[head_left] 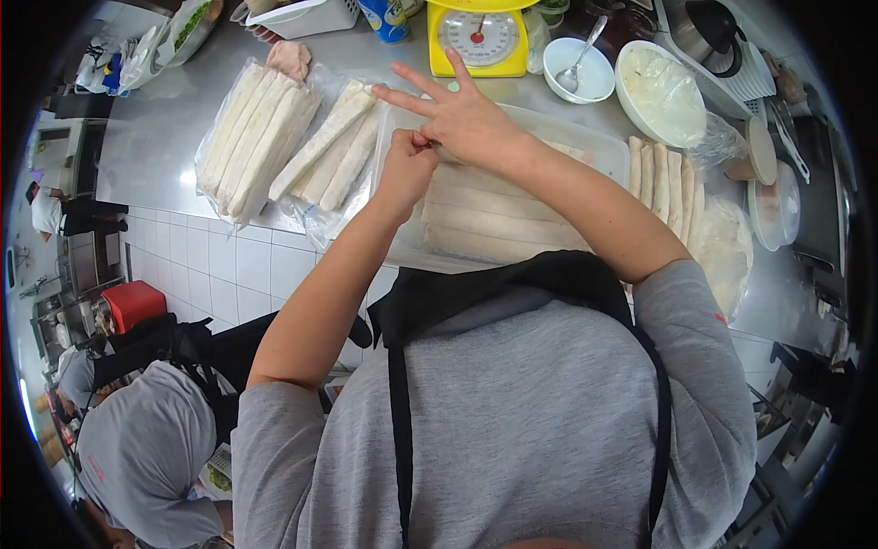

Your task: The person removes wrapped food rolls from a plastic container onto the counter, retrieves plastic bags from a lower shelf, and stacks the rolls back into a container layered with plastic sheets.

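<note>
My left hand (409, 172) is closed, its bent fingers and thumb pressed against the palm side of my right hand. Whether anything small sits in that pinch is hidden. My right hand (465, 121) has several fingers stretched out and spread, pointing up and left. Both hands are above the left part of a translucent plastic tub (611, 142), which holds long pale dough-like strips (498, 209) laid side by side. Left of the tub, more strips (337, 160) lie on plastic film. A thicker bundle of pale strips (256, 137) rests in clear plastic beyond them.
A yellow dial scale (477, 41) stands behind the tub. To its right are a white bowl with a spoon (579, 73) and a larger bowl with plastic film (660, 96). Further strips (668, 183) lie right of the tub. A co-worker (151, 453) is at lower left.
</note>
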Demonstrator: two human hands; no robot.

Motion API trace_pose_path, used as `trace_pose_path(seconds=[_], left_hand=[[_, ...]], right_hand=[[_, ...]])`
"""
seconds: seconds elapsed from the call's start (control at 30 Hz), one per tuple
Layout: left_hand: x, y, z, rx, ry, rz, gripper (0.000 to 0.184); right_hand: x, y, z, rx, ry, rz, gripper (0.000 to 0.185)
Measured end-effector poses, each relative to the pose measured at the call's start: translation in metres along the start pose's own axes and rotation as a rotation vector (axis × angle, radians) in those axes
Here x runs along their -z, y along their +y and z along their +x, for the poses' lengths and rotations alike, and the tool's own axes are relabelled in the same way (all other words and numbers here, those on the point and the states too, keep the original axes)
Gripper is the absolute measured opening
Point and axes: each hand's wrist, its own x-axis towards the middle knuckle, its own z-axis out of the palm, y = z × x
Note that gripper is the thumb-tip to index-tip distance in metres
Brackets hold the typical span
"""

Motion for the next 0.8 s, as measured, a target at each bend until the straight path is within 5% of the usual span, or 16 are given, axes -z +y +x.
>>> trace_pose_path(seconds=[0.1,0.4,0.57,0.8], left_hand=[[0.002,0.006,-0.006,0.069,-0.046,-0.157,0.027],[0.000,-0.001,-0.002,-0.024,0.017,-0.097,0.017],[0.002,-0.002,-0.002,-0.236,-0.006,0.000,0.028],[-0.007,0.018,-0.028,-0.219,0.020,-0.085,0.041]], right_hand=[[-0.012,0.001,0.002,0.018,0.171,0.011,0.011],[-0.001,0.000,0.007,0.003,0.042,-0.058,0.012],[0.008,0.008,0.005,-0.027,0.068,0.110,0.004],[0.013,0.010,0.003,-0.020,0.189,0.252,0.010]])
